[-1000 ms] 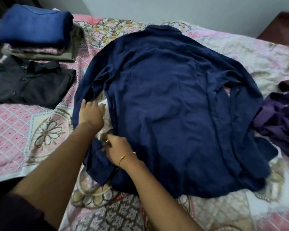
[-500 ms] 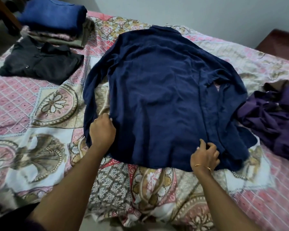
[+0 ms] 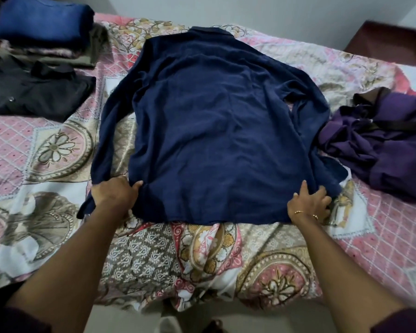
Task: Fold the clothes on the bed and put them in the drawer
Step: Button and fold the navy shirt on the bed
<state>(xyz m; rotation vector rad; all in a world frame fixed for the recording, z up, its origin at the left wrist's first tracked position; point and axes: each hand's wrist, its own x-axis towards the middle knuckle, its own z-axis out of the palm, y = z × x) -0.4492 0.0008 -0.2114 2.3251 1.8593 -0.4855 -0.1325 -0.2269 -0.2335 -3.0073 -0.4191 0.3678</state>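
A navy blue long-sleeved shirt lies spread back-up on the patterned bedspread, collar toward the far wall. Its left sleeve hangs down along its side; its right sleeve is bunched beside it. My left hand grips the shirt's lower left corner, fingers curled into the cloth. My right hand rests on the lower right corner with fingers spread on the fabric. A crumpled purple garment lies to the right. No drawer is in view.
A folded black shirt lies at the left. Behind it stands a stack of folded clothes topped by a blue piece. Dark wooden furniture sits at the far right corner. The bed's near edge drops to the floor.
My right hand moved from the left sleeve across to the lower right corner. My left hand slid down to the lower left corner. The shirt's body now lies flatter.
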